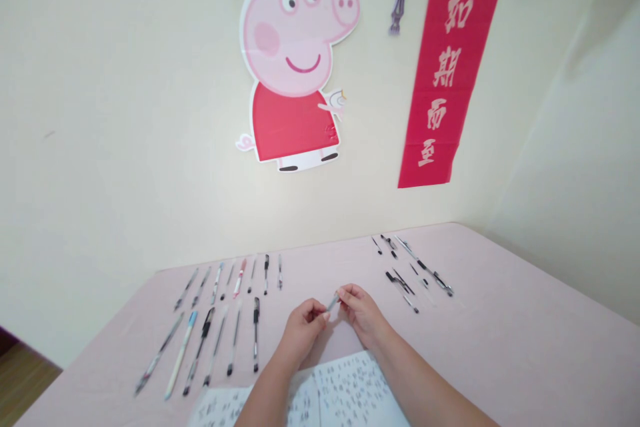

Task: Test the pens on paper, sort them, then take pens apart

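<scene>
A slim greyish pen (333, 301) spans the gap between my two hands, tilted up to the right. My left hand (304, 332) pinches its lower end, and the fingertips of my right hand (361, 312) close on its upper end. Much of the pen is covered by fingers, so its finer parts cannot be made out. Under my forearms lies an open notebook (345, 387) with handwritten pages. Nearest to my left hand on the table is a black-capped pen (256, 337).
Several pens lie in two rows on the pink table (500, 347) at the left, among them a blue-capped pen (185, 347) and a red-and-white pen (240, 278). Loose caps, refills and a long clear pen (413, 255) lie at the right. A wall (150, 147) borders the back.
</scene>
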`<move>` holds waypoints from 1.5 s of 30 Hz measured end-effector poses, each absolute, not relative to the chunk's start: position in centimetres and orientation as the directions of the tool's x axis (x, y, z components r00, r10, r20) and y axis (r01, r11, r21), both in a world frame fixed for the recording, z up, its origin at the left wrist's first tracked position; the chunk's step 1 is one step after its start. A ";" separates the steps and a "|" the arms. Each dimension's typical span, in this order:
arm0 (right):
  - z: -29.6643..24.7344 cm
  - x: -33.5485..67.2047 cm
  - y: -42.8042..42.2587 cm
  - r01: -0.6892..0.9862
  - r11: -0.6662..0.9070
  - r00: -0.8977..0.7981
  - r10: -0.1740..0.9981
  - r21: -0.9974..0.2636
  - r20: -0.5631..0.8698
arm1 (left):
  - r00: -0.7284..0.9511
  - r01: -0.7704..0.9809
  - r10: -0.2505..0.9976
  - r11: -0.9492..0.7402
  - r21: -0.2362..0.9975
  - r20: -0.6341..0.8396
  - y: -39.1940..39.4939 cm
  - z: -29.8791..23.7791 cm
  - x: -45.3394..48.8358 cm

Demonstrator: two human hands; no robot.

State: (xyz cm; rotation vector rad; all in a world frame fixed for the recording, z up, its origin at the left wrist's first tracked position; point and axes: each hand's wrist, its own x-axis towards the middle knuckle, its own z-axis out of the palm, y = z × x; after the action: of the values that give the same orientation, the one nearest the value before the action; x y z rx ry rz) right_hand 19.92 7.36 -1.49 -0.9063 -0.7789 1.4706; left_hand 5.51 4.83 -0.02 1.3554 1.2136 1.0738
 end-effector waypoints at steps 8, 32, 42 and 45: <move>-1.5 20.0 7.3 -0.500 -0.095 -0.035 0.995 -0.861 -0.090 | 0.150 0.090 0.988 0.028 0.996 -0.041 4.7 0.1 5.5; -1.1 19.5 6.9 -0.566 -0.129 -0.111 0.991 -0.815 -0.079 | 0.220 -0.007 0.965 0.146 0.989 -0.141 4.8 -0.1 5.6; -0.9 19.8 7.0 -0.596 -0.142 -0.119 0.989 -0.790 -0.088 | 0.231 -0.019 0.965 0.130 0.991 -0.122 5.2 -0.7 5.5; -1.2 19.7 7.1 -0.619 -0.134 -0.108 0.991 -0.774 -0.085 | 0.227 -0.018 0.966 0.134 0.991 -0.126 5.1 -0.5 5.6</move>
State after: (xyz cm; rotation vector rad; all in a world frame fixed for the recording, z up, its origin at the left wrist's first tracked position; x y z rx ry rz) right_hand 19.68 7.09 -1.17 -0.7352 -0.6863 1.5922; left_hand 5.59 5.10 -0.54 1.1881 1.0769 0.9634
